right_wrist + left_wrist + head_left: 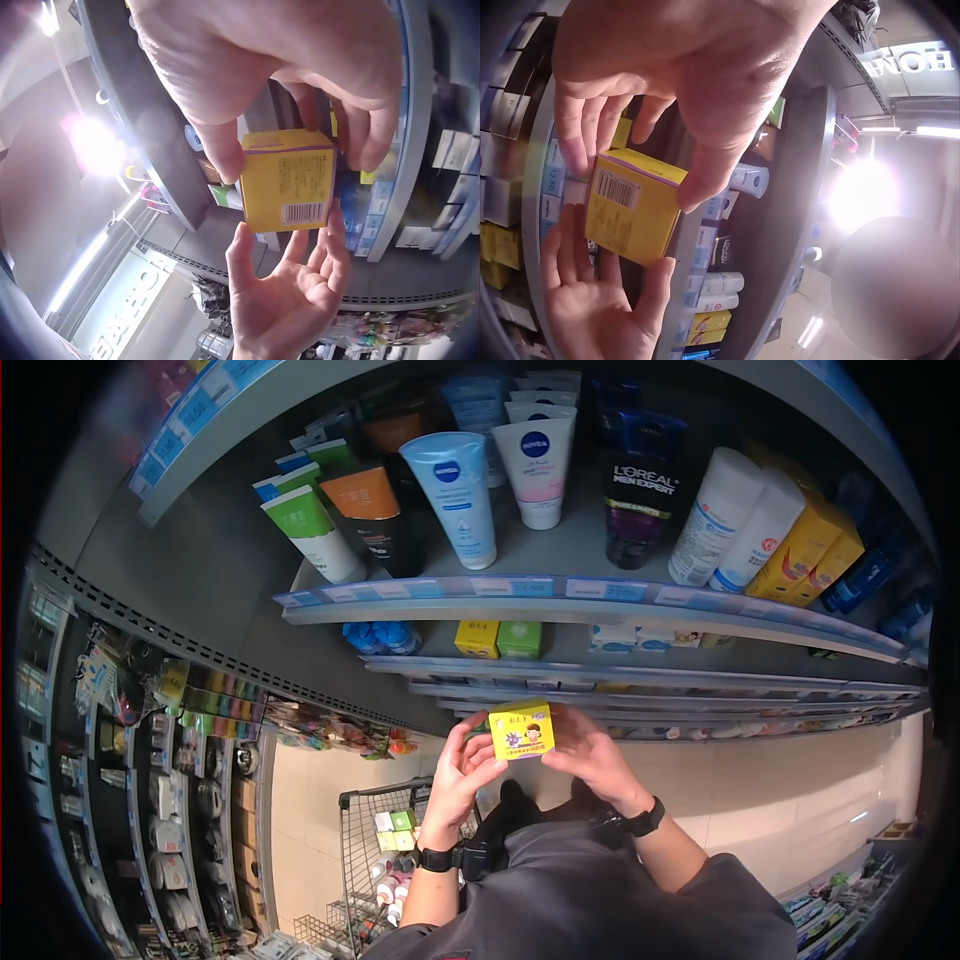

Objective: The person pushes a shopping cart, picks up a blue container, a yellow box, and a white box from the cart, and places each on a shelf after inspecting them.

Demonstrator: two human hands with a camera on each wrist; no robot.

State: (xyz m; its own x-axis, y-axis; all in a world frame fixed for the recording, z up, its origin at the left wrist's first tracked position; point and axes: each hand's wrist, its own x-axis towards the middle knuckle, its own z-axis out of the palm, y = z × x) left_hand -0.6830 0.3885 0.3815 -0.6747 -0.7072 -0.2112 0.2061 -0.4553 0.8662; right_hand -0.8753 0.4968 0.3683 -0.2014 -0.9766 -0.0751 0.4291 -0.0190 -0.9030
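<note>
While fingers (373, 139) hold box (522, 732), shelf edge (555, 590) apart

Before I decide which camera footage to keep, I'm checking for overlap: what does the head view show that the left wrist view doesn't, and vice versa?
Only the head view shows the wire cart and the cartoon child printed on the yellow box. Only the left wrist view shows the box's barcode and a glaring ceiling light. Both show the left hand and right hand holding the box, plus white canisters on the shelf.
</note>
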